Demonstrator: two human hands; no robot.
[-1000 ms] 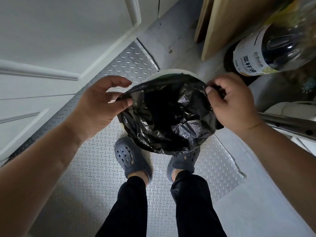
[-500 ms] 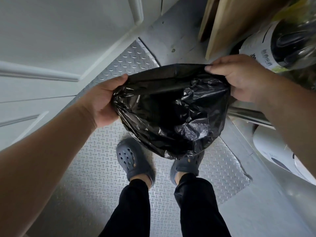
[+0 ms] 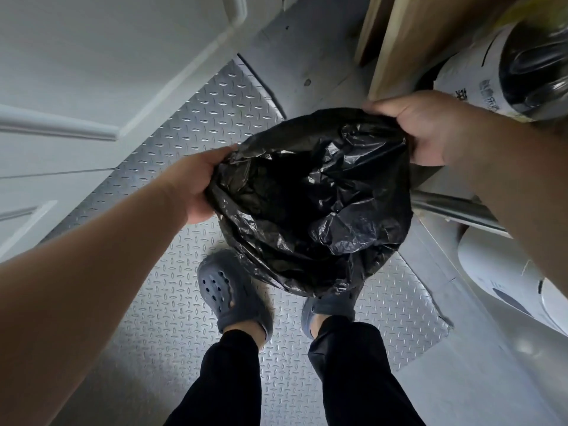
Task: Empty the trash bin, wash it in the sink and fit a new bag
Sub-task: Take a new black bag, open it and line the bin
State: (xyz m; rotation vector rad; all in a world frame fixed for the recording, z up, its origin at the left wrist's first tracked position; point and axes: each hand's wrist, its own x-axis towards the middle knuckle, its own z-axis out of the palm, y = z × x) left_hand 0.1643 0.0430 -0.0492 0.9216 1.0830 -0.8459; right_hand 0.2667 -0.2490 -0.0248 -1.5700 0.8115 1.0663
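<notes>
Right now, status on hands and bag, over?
Left hand and right hand both grip the crumpled black plastic trash bag by its rim, mouth open. Bag hangs above grey clogs. Bin not in view.

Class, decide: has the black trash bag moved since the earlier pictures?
Yes. The black trash bag, gripped by both hands, has risen clear of the white bin it sat in, which is now out of sight.

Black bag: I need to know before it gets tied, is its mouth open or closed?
Open. The left hand and right hand hold the black bag rim apart.
</notes>
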